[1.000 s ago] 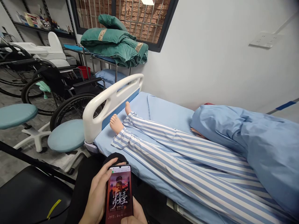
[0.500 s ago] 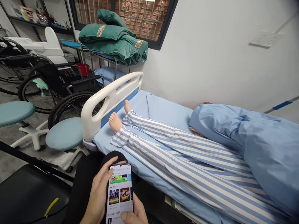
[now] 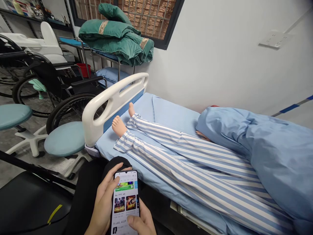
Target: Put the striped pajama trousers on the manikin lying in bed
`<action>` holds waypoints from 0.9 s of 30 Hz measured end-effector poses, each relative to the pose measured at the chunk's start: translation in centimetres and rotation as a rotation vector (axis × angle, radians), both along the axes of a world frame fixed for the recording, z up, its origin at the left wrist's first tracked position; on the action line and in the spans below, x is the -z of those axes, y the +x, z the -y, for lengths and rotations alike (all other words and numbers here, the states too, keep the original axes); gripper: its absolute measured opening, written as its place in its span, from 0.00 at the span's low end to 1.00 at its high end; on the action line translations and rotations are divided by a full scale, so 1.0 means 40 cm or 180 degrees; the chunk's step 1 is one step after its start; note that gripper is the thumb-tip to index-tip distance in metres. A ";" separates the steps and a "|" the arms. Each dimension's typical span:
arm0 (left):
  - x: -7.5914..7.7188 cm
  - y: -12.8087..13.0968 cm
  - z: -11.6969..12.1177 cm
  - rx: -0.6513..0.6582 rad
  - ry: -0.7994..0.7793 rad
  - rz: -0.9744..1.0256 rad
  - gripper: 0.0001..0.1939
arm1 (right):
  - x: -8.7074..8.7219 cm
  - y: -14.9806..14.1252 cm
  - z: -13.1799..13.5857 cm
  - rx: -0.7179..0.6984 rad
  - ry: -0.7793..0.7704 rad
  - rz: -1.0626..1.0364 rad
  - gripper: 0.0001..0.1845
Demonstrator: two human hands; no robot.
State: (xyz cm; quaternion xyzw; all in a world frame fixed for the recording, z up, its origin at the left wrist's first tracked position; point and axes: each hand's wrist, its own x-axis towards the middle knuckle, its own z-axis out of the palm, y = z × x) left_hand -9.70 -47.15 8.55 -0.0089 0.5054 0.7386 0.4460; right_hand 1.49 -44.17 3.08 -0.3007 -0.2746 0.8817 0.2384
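Upright in front of my lap is a smartphone [image 3: 125, 202], its lit screen showing a green banner and two picture tiles. My left hand [image 3: 103, 199] is closed around its left edge, with the thumb near the screen's upper left corner. Gripping the lower right side, my right hand [image 3: 143, 218] has its thumb over the lower part of the screen. Just beyond the phone, legs in blue-and-white striped trousers [image 3: 176, 153] lie on a bed [image 3: 168, 112] with a light blue sheet. The bare feet [image 3: 119, 126] point at the footboard. A blue quilt [image 3: 276, 150] covers the upper part.
The white footboard [image 3: 95, 114] closes off the bed's far left end. Two round stools [image 3: 65, 138], wheelchairs [image 3: 80, 88] and a black chair [image 3: 31, 202] stand to the left. Green folded bedding [image 3: 117, 40] lies on a metal-framed stand below the window.
My right thumb has shifted slightly upward on the screen. The view has tilted a little, so the room appears slightly higher and further left. Both hands still hold the phone.
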 end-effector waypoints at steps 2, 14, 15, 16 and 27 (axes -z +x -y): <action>-0.001 0.002 0.000 -0.0008 0.0011 -0.0011 0.31 | 0.004 0.000 0.000 0.0006 0.0034 -0.0030 0.28; 0.014 0.010 0.004 -0.0019 0.0010 -0.0018 0.31 | -0.011 0.010 -0.007 0.0080 0.0057 0.0442 0.30; 0.017 0.010 0.004 -0.0027 0.0002 -0.0027 0.31 | -0.015 0.010 -0.007 0.0105 0.0065 0.0494 0.30; 0.019 0.010 0.005 -0.0023 -0.0013 -0.0031 0.30 | -0.018 0.010 -0.007 0.0137 0.0064 0.0548 0.29; 0.023 0.010 0.002 -0.0034 -0.0016 -0.0017 0.30 | -0.039 0.006 -0.020 -0.0149 0.0220 0.0302 0.25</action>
